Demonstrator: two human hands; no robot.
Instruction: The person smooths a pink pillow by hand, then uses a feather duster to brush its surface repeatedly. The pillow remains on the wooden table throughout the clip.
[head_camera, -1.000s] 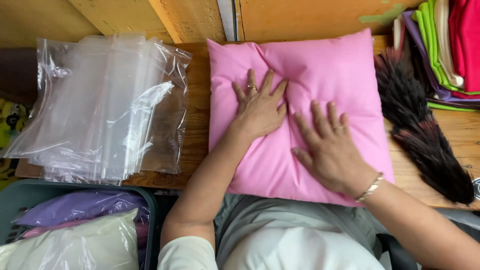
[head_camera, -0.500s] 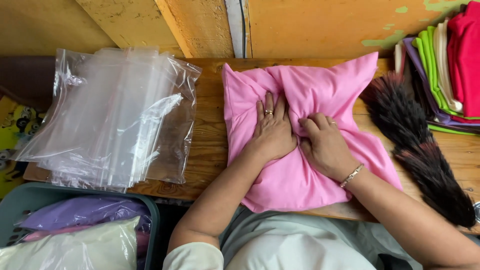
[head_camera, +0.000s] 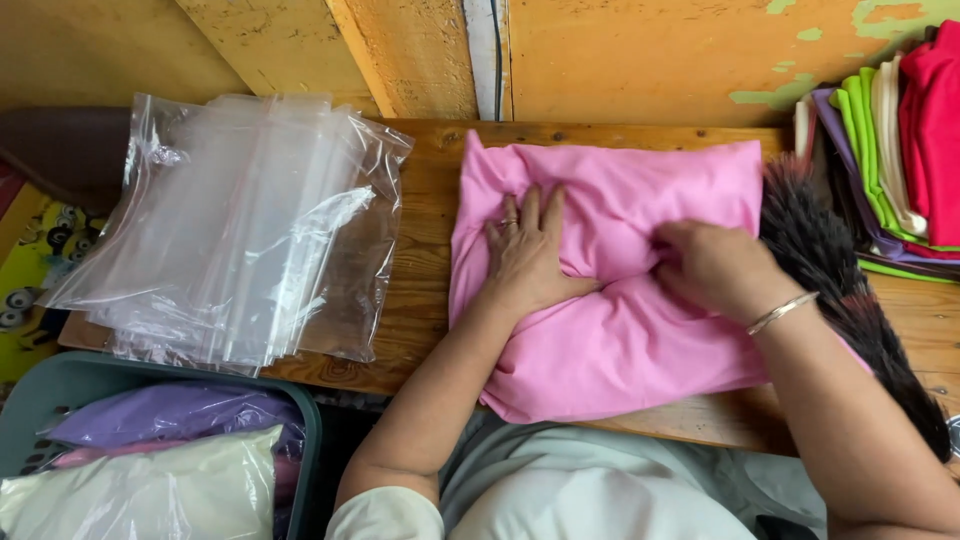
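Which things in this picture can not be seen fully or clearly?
- Right hand, head view: fingertips curl into the pink pillow, so the grip is hidden.
- Black feather duster: the right forearm covers its lower part.
- Folded cloths: cut off by the right edge.
- Green basket: cut off by the bottom edge.
- Clear plastic bags: overlapping, so uncountable.

right hand (head_camera: 712, 268) fingertips buried in pink pillow (head_camera: 620, 340) (fold), fabric stack (head_camera: 900, 150) cropped
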